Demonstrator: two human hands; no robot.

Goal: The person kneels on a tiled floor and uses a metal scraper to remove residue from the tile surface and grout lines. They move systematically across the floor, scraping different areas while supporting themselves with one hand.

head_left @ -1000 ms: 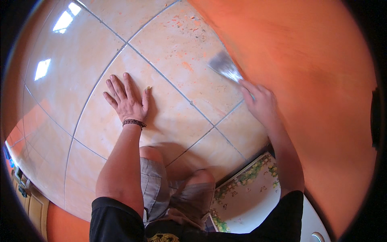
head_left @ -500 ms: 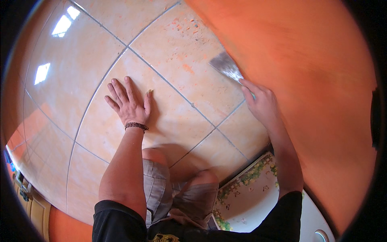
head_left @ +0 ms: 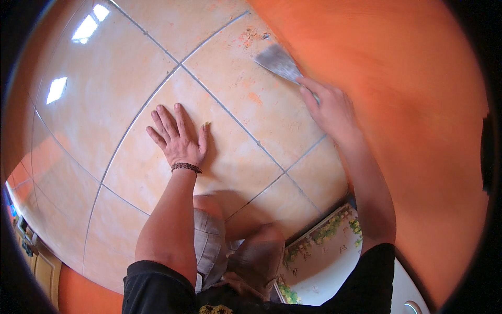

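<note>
Scraper (head_left: 278,62) | in right hand (head_left: 330,109) | left hand (head_left: 181,141) flat on tiled floor (head_left: 130,83)

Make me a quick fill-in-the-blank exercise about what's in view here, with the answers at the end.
1. The bare right hand holds a wide-bladed metal scraper, while the bare left hand holds ____.
2. A dark braided bracelet circles the ____ wrist.
3. The smooth wall beside the glossy beige tiles is ____ in colour.
4. The short fabric sleeves are ____ in colour.

Missing words: nothing; left; orange; black.
</note>
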